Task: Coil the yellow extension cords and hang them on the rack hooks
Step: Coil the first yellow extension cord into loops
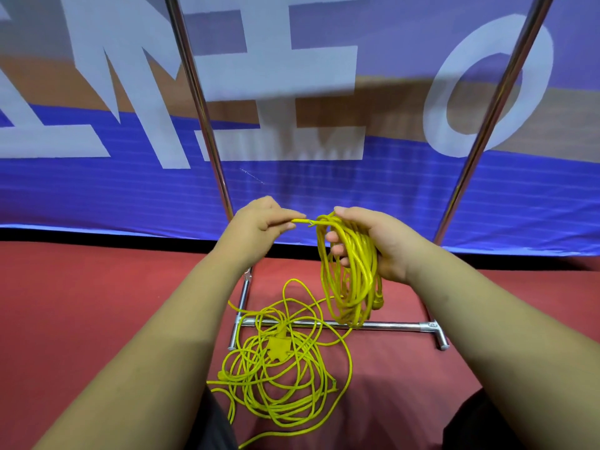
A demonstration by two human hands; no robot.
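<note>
Coil (352, 271) gripped in right hand (386, 245), unhung; left hand (259, 222) pinches its strand; loose cord (279, 368) at six o'clock remains.

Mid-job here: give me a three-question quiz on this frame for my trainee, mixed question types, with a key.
1. True or false: the right hand holds the hanging coil of yellow extension cord.
2. Multiple choice: the loose tangle of yellow cord lies on A) a hook, B) the red carpet floor, C) a table.
3. Fill in: the left hand pinches a strand of cord between its ____.

Key: 1 true. 2 B, partly over the chrome rack's bottom bar. 3 fingers.
</note>
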